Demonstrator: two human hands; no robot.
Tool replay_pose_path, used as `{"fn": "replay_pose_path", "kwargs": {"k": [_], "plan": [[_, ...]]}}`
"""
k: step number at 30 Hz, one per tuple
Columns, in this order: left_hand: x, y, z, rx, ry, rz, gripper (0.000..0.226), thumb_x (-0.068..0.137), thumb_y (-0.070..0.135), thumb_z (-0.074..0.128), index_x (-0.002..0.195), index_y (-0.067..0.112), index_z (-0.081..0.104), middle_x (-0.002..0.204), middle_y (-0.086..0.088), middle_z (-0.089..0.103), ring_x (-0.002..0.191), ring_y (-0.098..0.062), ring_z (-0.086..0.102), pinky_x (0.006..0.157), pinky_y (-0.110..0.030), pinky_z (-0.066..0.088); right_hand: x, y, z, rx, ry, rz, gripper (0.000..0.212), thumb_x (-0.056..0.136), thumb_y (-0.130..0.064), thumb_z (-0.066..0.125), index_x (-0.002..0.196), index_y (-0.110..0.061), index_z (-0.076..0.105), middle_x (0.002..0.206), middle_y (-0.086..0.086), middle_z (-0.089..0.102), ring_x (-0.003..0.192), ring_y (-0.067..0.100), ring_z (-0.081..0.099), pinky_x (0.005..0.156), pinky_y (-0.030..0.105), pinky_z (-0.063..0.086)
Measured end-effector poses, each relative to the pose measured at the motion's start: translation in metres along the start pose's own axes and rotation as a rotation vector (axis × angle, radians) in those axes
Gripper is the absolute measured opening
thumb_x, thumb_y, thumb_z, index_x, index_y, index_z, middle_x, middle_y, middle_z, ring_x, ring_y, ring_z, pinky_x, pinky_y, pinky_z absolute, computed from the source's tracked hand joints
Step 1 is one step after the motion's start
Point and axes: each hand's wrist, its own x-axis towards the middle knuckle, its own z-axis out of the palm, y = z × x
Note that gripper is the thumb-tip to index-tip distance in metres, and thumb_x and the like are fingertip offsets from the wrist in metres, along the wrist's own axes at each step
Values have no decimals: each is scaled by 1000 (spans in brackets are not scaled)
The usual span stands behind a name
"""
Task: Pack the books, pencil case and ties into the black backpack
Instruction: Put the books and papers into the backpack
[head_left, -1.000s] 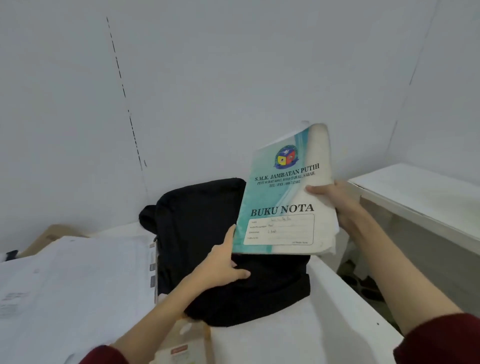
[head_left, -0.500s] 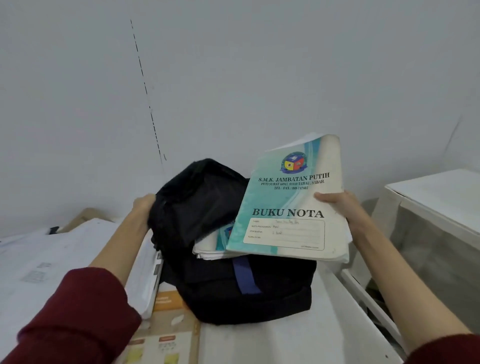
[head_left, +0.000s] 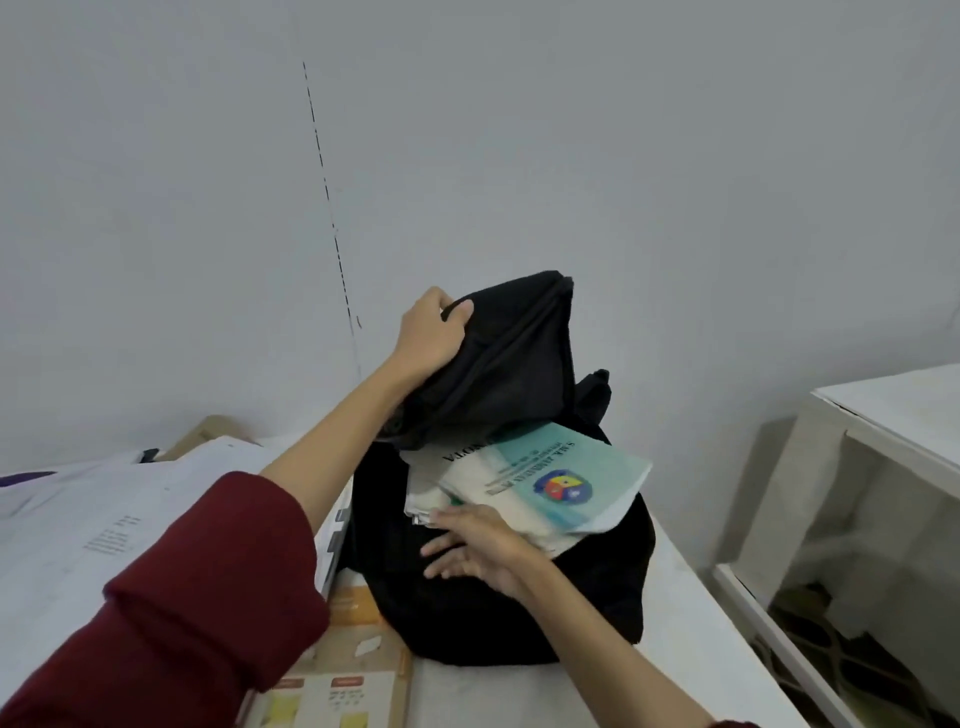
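Black backpack (head_left: 519, 587) near the worktop (head_left: 691, 623) edge, notebooks (head_left: 545, 483) jutting from its mouth. Left hand (head_left: 431, 338) fingers curled, gripping the raised flap (head_left: 509, 353). Right hand (head_left: 478, 545) fingers spread, touching the notebooks

My left hand (head_left: 431, 332) holds the backpack flap (head_left: 498, 364) up at 12 o'clock, leaving the mouth open beneath. The notebooks (head_left: 545, 488) jut out at 2 o'clock and fill that gap. My right hand (head_left: 478, 551) lies across the front. A paper stack (head_left: 130, 525) crowds 9 o'clock; bare counter (head_left: 691, 613) lies at 4.

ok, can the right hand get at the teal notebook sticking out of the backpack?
Probably yes: the right hand lies open right beside the teal notebook, nothing between them, and the left hand holds the backpack flap up.
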Motion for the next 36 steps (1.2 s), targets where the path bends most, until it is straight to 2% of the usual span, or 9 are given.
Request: {"fn": "replay_pose_path", "kwargs": {"k": [2,6,12,15,19,23,28,33,36], "plan": [[2,-1,-8,8,1,0,21,99,29,44,92,9,46,91,1,50,90,-17,45,69,-24,30,-6,-8,0,-171,-131,-16,16,97,-21,51,95,-6,56,66,6,65,43,9,60,42,15,41],[2,-7,-20,39,-2,43,21,98,28,45,90,9,46,99,-1,51,92,-16,45,75,-22,28,-24,-35,-30,-467,36,-303,13,89,-2,60,99,0,67,62,-2,65,42,2,52,41,14,39],[-6,-12,-20,76,-43,107,21,98,29,45,88,10,46,95,-2,52,89,-17,45,74,-23,28,-65,-77,-86,-481,2,-373,15,83,0,67,90,-11,74,73,5,69,59,11,57,54,21,43],[-8,-11,-20,72,-45,123,22,98,29,46,88,9,46,94,-2,52,88,-17,45,70,-23,26,-53,-66,-111,-1023,69,-287,51,74,-15,78,122,-23,61,112,-5,63,99,10,57,87,20,45],[-8,-10,-18,80,-30,157,21,98,28,46,87,9,45,86,0,52,77,-15,45,58,-21,28,-29,-22,-113,-1653,-10,-119,79,77,-54,68,145,-41,30,156,-12,22,145,18,15,114,42,19],[-7,-6,-22,58,6,228,22,98,26,46,84,8,44,72,4,46,63,-5,41,54,-4,32,-18,1,-88,-1729,181,-241,64,90,-60,44,147,-39,24,157,-8,21,145,23,13,111,47,21],[-4,2,-24,74,-8,294,22,98,27,45,84,11,44,68,1,47,61,-9,41,57,-19,32,16,9,-50,-1691,348,-258,58,95,-58,30,146,-31,29,151,1,31,136,32,29,104,53,27],[-1,1,-25,90,-32,313,22,98,28,45,85,10,44,68,-3,50,61,-14,43,59,-23,35,36,-5,-57,-1476,257,-220,67,86,-71,34,145,-39,30,155,-9,22,145,21,11,109,62,9],[3,-4,-26,94,-27,314,22,98,28,45,84,10,45,73,-8,53,65,-18,46,61,-24,36,30,-5,-80,-1389,534,-193,70,83,-76,32,144,-40,31,157,-5,15,144,38,0,106,69,1]]}}
